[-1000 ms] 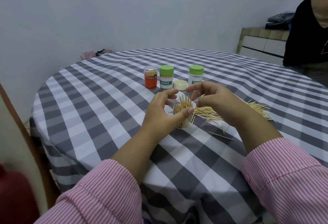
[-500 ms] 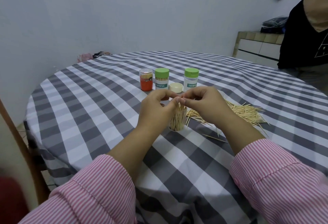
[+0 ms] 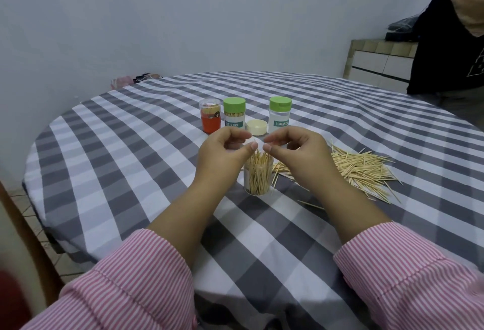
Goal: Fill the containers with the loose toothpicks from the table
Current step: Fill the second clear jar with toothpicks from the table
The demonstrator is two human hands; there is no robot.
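Toothpicks (image 3: pixel 362 166) near table's right edge: light, stiff, sharp-tipped; pinch bundles mid-length. Left hand (image 3: pixel 222 154) and right hand (image 3: pixel 296 151), curled, hover over open container (image 3: pixel 258 176); contents indiscernible.

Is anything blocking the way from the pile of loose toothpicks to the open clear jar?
Nothing solid stands between them. The pile of loose wooden toothpicks lies right beside the open clear plastic jar, on its right. Only the right hand hovers over that gap, above the jar's mouth, opposite the left hand.
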